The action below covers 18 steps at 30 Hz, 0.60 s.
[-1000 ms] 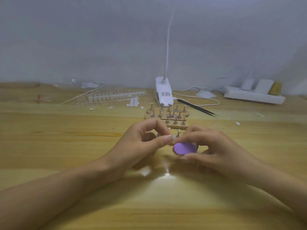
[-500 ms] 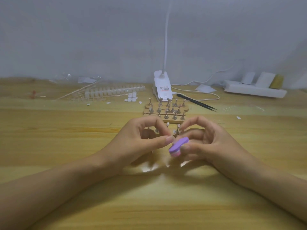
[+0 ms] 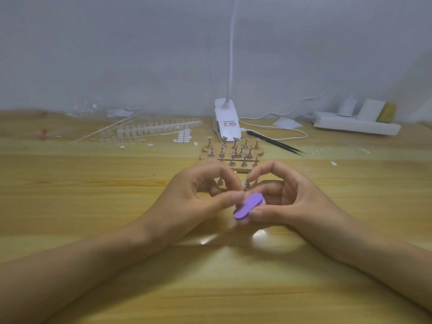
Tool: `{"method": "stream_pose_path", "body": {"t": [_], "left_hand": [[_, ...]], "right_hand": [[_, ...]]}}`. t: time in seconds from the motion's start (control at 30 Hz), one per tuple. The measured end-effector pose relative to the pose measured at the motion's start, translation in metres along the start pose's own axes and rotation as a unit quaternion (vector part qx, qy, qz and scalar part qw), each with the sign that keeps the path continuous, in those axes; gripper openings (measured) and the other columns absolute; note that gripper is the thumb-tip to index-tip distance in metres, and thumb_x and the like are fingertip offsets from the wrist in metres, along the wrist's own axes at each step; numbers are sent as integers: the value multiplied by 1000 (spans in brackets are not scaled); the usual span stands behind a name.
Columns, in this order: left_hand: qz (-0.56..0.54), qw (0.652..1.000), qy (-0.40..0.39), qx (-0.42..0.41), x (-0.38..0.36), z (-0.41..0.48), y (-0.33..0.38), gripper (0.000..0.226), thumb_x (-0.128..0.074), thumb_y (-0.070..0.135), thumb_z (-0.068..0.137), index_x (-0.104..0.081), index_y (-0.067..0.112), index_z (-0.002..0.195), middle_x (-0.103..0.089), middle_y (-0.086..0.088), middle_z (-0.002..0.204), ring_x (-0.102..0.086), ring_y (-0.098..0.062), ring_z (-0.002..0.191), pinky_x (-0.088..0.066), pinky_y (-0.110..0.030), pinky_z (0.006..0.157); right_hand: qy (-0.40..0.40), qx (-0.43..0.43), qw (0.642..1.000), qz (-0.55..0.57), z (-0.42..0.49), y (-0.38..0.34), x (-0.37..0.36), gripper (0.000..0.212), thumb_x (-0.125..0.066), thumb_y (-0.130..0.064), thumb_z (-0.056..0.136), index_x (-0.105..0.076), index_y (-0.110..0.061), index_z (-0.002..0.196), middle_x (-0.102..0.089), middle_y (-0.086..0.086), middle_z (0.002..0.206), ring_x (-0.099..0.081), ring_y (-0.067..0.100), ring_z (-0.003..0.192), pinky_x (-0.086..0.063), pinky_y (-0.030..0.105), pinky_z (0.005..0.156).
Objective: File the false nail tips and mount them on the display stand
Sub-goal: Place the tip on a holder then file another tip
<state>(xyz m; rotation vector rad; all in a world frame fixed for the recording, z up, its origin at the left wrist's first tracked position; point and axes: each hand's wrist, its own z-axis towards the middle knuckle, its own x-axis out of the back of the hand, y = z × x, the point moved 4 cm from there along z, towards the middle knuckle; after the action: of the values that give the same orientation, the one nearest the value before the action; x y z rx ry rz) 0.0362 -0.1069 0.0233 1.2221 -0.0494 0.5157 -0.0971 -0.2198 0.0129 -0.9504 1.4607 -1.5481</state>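
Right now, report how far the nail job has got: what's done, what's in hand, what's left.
Done: nothing that shows; the pegs on the display stand look bare. In hand: the right hand grips the purple file against the fingertips of the left hand, which pinch something too small to make out, probably a tip. To do: the clear tip strips at the back, and all the mounting.

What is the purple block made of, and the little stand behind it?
The purple block looks like soft foam: matte, thick, with a pink layer underneath. The stand seems to have a pale wooden base, tan and dull, with shiny metal pegs.
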Motion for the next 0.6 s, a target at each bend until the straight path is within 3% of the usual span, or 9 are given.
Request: {"method": "stream_pose_path", "body": {"t": [0.17,0.27,0.33,0.4,0.47,0.53,0.6], "left_hand": [[-6,1000,20,-3,0,-2,0,9,-74,22,82,-69,18,77,-62,1,88,-58,-32,75,-49,-31,69],[-17,999,35,-1,2,-2,0,12,-76,21,83,-67,18,76,-62,2,86,-59,-32,72,-44,-16,62],[-24,999,37,1,2,-2,1,13,-76,20,83,-66,18,74,-63,4,84,-58,-36,74,-42,-13,61],[-23,999,35,-2,1,-2,0,13,-76,22,82,-67,19,74,-64,5,83,-57,-39,76,-47,-20,65],[-25,999,38,2,1,-1,0,12,-75,24,81,-66,18,73,-64,5,82,-56,-40,75,-48,-28,67],[-37,998,38,17,1,-1,-2,14,-74,24,80,-65,18,72,-64,8,79,-54,-38,70,-44,-20,61],[-47,998,32,32,1,-2,-3,17,-77,23,81,-63,21,70,-65,11,76,-48,-28,65,-38,-11,56]], "right_hand": [[98,22,994,40,-2,-1,11,55,-90,-5,58,-63,-14,105,-70,14,93,-73,32,75,-62,48,75],[21,21,999,-10,-3,-3,0,39,-86,-1,68,-66,-11,100,-69,15,93,-73,35,80,-61,51,74],[51,30,998,10,-3,-3,2,30,-85,-5,69,-67,-9,92,-70,15,92,-74,31,79,-61,43,72],[89,32,994,52,-3,-4,7,32,-89,-8,64,-66,-10,85,-72,13,90,-74,27,78,-61,34,71],[45,30,998,34,-4,-4,2,32,-90,-9,66,-63,-12,83,-73,12,91,-75,28,79,-61,35,70],[35,45,998,15,-4,-4,-1,27,-88,-11,71,-64,-15,81,-74,9,92,-75,27,79,-59,32,70],[92,61,993,45,-3,-5,6,23,-87,-11,69,-67,-17,77,-73,9,90,-75,24,78,-58,27,70]]}}
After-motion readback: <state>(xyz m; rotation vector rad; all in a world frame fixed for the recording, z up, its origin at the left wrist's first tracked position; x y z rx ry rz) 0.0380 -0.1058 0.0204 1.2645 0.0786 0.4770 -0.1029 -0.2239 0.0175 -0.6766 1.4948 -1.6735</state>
